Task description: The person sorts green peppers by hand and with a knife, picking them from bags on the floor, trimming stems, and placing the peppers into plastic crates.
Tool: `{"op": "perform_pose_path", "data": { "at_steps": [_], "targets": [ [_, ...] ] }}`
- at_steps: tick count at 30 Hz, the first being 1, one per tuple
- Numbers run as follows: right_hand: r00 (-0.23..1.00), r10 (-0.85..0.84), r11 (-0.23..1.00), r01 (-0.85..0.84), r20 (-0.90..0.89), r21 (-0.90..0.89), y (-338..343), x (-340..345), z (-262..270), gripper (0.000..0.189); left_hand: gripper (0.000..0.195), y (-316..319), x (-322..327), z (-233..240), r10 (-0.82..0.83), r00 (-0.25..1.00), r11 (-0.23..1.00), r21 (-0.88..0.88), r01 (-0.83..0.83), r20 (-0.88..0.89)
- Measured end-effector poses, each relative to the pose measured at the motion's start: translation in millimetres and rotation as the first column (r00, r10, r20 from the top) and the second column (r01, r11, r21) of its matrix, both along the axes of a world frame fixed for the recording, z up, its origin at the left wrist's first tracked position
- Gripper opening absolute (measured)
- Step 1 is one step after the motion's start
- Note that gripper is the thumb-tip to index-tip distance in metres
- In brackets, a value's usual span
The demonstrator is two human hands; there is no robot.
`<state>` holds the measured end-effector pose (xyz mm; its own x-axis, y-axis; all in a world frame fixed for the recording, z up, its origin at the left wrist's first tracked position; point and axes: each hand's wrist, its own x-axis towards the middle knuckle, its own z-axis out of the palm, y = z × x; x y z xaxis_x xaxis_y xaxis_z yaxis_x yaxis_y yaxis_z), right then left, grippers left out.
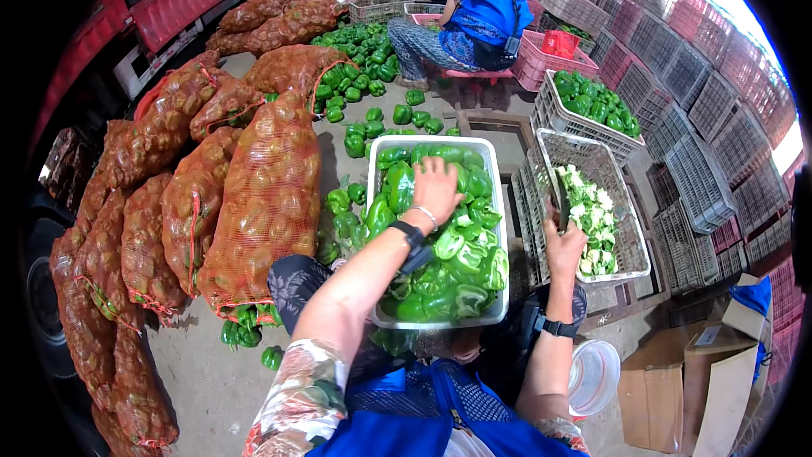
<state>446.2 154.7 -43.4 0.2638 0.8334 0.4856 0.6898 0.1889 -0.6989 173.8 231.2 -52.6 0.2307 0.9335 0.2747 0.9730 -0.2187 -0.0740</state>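
Note:
A white plastic crate (500,228) stands before me, filled with green bell peppers. Whole peppers (399,187) lie in its far part, and cut peppers (472,254) with pale insides showing lie nearer me. My left hand (438,189) is on the peppers in the far half, fingers bent over them; whether it grips one is hidden. My right hand (564,249) holds a knife (562,203), its dark blade pointing away from me. The knife is over the left side of a grey plastic crate (625,238), which holds pale green pepper cores and trimmings (590,222).
Red mesh sacks (266,197) of peppers line the left side. Loose peppers (355,76) lie on the floor. A full crate (593,105) stands behind the trimmings. A bucket (593,371) and cardboard box (691,368) are at right. A person (485,19) sits ahead; stacked crates (698,133) wall the right.

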Motion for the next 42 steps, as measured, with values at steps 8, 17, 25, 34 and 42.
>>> {"op": "perform_pose_path", "data": {
  "at_steps": [8,17,25,34,42],
  "targets": [
    [0.995,0.059,0.993,-0.066,-0.076,-0.096,2.5,-14.3,-9.7,0.021,0.078,5.9,6.1,-44.6,-0.075,0.986,0.983,-0.158,0.099,0.148],
    [0.908,0.228,0.908,-0.328,-0.35,-0.261,5.2,-27.2,-17.5,0.033,0.043,-67.8,-141.1,126.3,-0.365,0.676,0.931,0.272,0.245,0.64],
    [0.908,0.273,0.908,-0.353,-0.318,-0.227,13.6,-49.2,-15.5,0.037,0.034,-81.6,-350.2,1.0,0.145,0.614,0.987,-0.068,-0.148,0.776],
    [0.924,0.108,0.948,-0.207,-0.366,-0.242,17.8,-25.7,-39.9,0.026,0.042,-17.7,-298.4,-303.8,0.584,0.573,0.803,-0.511,-0.306,0.575],
    [0.917,0.042,0.945,-0.165,-0.396,-0.283,10.9,-28.7,-41.3,0.023,0.069,7.5,-288.1,-388.8,0.539,0.462,0.832,-0.531,-0.161,0.704]
  ]
}}
